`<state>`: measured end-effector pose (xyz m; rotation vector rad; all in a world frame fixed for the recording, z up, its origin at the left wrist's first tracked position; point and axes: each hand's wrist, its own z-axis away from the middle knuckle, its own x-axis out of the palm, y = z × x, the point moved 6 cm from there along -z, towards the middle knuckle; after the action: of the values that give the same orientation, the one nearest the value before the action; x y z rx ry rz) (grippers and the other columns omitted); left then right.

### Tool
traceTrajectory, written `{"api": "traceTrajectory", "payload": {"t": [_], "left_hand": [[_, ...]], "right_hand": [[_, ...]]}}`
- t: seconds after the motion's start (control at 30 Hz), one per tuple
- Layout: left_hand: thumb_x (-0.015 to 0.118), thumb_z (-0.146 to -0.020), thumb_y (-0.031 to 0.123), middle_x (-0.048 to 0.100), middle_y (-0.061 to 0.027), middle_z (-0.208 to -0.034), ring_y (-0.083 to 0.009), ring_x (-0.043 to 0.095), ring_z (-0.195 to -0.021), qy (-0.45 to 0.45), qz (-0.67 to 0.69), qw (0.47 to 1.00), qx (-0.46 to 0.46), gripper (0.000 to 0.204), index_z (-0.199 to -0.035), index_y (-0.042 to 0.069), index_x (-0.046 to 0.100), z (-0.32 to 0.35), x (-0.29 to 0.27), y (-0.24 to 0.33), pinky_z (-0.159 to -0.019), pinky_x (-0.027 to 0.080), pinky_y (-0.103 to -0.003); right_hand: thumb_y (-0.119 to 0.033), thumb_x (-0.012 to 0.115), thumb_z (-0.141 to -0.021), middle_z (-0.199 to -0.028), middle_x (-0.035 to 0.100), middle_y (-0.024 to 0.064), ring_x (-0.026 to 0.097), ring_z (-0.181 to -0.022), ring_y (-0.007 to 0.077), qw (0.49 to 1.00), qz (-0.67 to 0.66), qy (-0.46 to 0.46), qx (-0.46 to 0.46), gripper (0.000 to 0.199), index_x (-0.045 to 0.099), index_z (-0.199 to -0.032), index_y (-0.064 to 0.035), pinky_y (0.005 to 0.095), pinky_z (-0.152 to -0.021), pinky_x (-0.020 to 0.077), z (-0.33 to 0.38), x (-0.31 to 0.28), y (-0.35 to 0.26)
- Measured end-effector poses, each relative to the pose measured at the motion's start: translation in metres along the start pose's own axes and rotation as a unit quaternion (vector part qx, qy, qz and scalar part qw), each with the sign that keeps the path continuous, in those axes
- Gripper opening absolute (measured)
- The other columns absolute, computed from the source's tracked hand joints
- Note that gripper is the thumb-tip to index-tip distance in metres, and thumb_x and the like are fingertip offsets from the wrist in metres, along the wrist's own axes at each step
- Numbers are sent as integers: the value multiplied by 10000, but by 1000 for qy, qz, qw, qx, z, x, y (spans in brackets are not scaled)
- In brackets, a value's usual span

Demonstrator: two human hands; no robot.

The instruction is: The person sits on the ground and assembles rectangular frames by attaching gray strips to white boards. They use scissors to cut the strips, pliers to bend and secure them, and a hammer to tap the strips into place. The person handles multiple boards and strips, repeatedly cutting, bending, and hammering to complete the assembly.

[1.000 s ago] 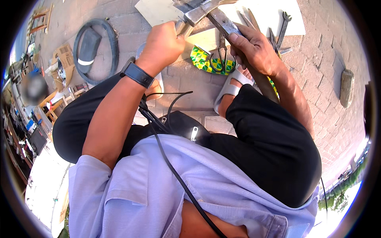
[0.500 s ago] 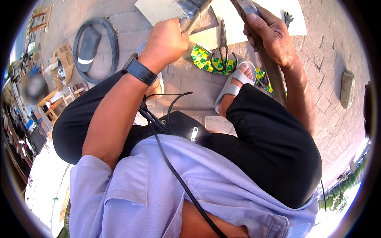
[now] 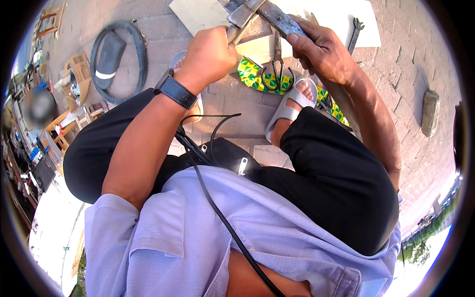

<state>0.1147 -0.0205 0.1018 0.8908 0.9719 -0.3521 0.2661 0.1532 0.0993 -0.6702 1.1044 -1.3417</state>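
At the top of the head view, my left hand (image 3: 208,55) is closed round the wooden handle of what looks like a hammer (image 3: 242,16), with a blocky grey metal head. My right hand (image 3: 321,52) grips a worn, flat metal piece (image 3: 279,19), thumb on top. That piece meets the hammer head, or crosses close by it; I cannot tell which. A long wooden shaft (image 3: 339,96) runs down under my right hand and forearm. Below and between my hands, large dark scissors (image 3: 277,74) lie on a yellow-green patterned cloth (image 3: 252,79).
Pale boards (image 3: 198,17) lie under the work. A wrench (image 3: 355,34) rests beyond my right hand. Far left are a black rubber ring (image 3: 143,62), a cardboard box (image 3: 80,69) and clutter. A stone-like block (image 3: 430,113) lies far right. A black cable (image 3: 213,203) hangs over my shirt.
My right hand has moved down and left, swinging the metal piece across to the hammer head. The wooden shaft now lies mostly behind my right arm, and the wrench shows more fully.
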Motion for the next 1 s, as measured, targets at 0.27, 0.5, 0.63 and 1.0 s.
{"api": "traceTrajectory", "payload": {"t": [0.27,0.5,0.63,1.0], "left_hand": [[660,-814,142,691,-274,-789,-471,690,-801,-7,-20,1000,19,178,-839,-32,688,-3,7,0,-755,565,-530],[656,-807,120,690,-274,-785,-469,690,-794,3,-22,1000,15,152,-840,-26,687,-2,8,0,-752,566,-528],[640,-843,127,678,-294,-805,-490,671,-812,-23,-15,1000,4,190,-897,-52,672,0,13,-2,-767,546,-540],[656,-843,121,698,-287,-852,-473,689,-866,-26,9,1000,-15,213,-962,-51,699,-1,11,0,-801,559,-525]], "right_hand": [[-354,568,-1043,-776,603,46,575,-614,107,999,-9,-13,42,531,565,-1487,-61,285,-568,502,-1,-9,-5],[-357,575,-1043,-787,609,44,584,-622,106,999,8,12,35,530,564,-1486,-66,287,-569,505,-1,-16,-10],[-407,584,-1037,-779,613,43,581,-630,109,997,43,-37,45,566,564,-1482,-58,295,-584,505,-1,-10,-17],[-366,602,-1037,-777,608,32,584,-639,101,990,91,-37,98,519,583,-1483,-101,290,-594,508,-10,-24,-29]]}}
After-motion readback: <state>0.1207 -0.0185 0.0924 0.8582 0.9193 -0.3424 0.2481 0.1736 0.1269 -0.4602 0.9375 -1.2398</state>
